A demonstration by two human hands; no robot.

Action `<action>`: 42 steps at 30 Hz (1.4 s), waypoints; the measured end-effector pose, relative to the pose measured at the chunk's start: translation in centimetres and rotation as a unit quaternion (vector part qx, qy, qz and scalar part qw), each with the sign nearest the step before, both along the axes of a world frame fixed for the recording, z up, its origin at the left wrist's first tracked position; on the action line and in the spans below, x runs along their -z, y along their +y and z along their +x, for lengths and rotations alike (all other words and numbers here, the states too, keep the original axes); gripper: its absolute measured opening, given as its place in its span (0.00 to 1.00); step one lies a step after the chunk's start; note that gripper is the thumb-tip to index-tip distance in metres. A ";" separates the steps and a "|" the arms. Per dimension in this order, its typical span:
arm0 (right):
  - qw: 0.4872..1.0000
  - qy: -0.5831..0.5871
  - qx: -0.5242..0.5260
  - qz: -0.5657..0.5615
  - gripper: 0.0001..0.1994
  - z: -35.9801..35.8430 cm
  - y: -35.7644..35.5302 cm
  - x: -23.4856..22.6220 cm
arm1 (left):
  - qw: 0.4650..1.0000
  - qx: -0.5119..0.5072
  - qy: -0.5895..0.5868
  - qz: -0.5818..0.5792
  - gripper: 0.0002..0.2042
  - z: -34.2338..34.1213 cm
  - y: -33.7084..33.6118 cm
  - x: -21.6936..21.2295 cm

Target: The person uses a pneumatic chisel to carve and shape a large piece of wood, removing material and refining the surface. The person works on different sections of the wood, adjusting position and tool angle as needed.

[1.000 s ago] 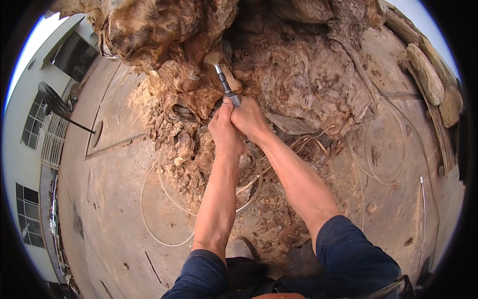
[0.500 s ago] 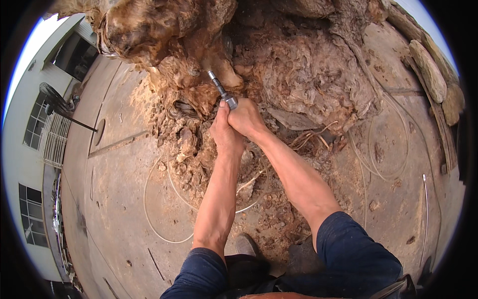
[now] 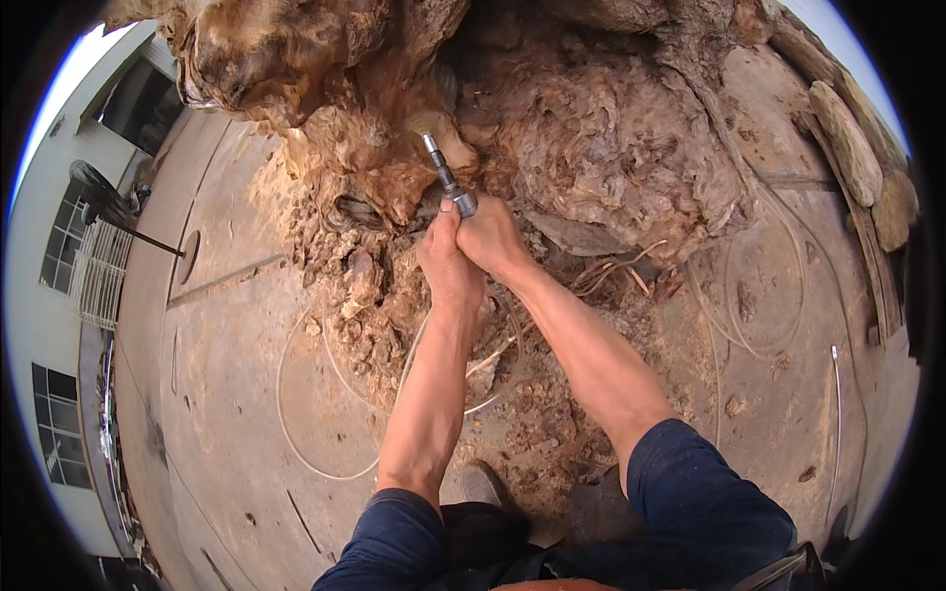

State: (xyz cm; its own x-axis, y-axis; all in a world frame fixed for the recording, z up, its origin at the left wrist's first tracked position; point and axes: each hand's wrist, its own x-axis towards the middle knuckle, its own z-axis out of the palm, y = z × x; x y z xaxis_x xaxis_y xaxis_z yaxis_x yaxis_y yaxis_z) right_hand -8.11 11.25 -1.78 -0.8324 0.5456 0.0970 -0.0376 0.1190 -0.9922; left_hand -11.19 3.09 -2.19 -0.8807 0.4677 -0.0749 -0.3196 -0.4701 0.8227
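Basically, both forearms reach up and forward from the lower edge, converging at mid-frame, dark blue sleeves (image 3: 705,492) ending near the elbows. Left hand (image 3: 450,261) and right hand (image 3: 490,239) are pressed together around a metal power tool (image 3: 447,177). Left thumb lies up against the tool's collar; right hand is balled beside it, back of hand showing. Fingers look curled around the tool body; most are hidden, so exact finger placement can't be told. Tool slants up and slightly left, tip in front of the big gnarled wood (image 3: 611,138); can't tell if it touches. Wood chips (image 3: 360,325) and a hose (image 3: 335,477) on the floor (image 3: 227,364) below.

Versus half a second ago: tool tip has swung a bit right and up, collar slightly right too. Hold unchanged, arms almost the same.
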 end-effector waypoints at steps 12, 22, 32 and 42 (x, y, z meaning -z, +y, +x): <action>0.999 -0.050 -0.007 0.008 0.08 0.2 -1.2 -3.3 | 0.999 -0.024 -0.009 0.021 0.17 -0.3 -0.9 -1.1; 0.998 -0.061 -0.007 0.015 0.10 -0.3 -1.0 -0.7 | 0.999 -0.006 -0.015 0.031 0.22 -0.3 -1.1 1.4; 0.994 -0.101 0.027 -0.001 0.11 0.5 0.0 2.3 | 0.997 0.011 -0.078 0.013 0.21 1.1 0.3 4.0; 0.999 0.045 0.022 0.010 0.08 0.0 -0.5 -1.5 | 0.999 -0.006 0.029 0.021 0.18 -0.5 -0.3 -0.2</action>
State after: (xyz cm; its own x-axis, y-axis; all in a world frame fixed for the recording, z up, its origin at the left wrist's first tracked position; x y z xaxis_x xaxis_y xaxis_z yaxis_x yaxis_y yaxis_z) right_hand -8.16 10.76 -0.30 -0.7953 0.5783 0.1815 -0.1206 0.1425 -0.9824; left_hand -11.70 2.79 -1.95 -0.8886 0.4587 -0.0042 -0.2662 -0.5082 0.8190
